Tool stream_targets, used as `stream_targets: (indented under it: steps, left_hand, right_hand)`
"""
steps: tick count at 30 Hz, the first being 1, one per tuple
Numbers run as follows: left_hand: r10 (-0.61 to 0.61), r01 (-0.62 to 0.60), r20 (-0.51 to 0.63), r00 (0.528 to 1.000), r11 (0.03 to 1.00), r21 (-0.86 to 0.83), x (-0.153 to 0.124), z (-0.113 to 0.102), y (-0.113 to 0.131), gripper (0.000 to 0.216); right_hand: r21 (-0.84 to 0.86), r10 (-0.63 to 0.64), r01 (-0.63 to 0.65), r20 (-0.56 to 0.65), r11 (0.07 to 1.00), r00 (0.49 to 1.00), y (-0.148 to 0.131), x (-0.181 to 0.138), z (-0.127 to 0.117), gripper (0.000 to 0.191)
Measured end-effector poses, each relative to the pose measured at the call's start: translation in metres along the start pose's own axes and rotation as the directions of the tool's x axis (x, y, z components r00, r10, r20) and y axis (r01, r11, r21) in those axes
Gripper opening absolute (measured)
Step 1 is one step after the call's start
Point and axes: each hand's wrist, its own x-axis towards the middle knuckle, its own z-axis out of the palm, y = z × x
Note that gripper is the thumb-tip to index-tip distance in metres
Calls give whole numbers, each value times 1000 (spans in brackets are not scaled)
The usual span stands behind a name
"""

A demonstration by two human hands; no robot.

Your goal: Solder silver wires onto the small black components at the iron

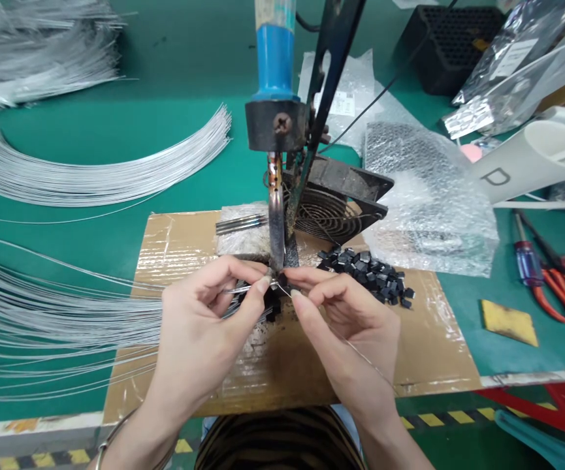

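A soldering iron (275, 65) with a blue handle is clamped upright, its tip pointing down at the work. Just left of the tip, my left hand (208, 333) pinches a thin grey wire (243, 287) between thumb and fingers. My right hand (348, 333) is closed on a thin solder wire (285, 289), which crosses the palm and trails to the lower right. Both sets of fingertips nearly meet under the iron. Small black parts (273, 307) lie beneath them, partly hidden. What sits exactly at the tip is too small to make out.
Behind the iron's black stand stands a dusty fan (336, 212). Black connector pieces (375, 274) are heaped on the cardboard (434, 346). Grey wire bundles (100, 173) lie left. To the right are bubble wrap (424, 196), a yellow sponge (509, 322), a screwdriver (527, 261) and orange-handled scissors (559, 297).
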Motion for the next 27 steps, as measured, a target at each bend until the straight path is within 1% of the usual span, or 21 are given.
stream_targets:
  steps: [9,19,27]
  left_hand:
    - [-3,3,18,1000,1000,-25,1,1,-1,13]
    - [1,-1,16,1000,1000,-7,-1,0,1,13]
    - [11,-11,8,1000,1000,-12,-2,0,0,11]
  right_hand:
    - [-9,2,-2,-3,1000,1000,1,0,0,18]
    - [-30,-5,4,-28,1000,1000,-1,0,1,17]
    - [-20,-7,7,-20,1000,1000,0,1,1,17]
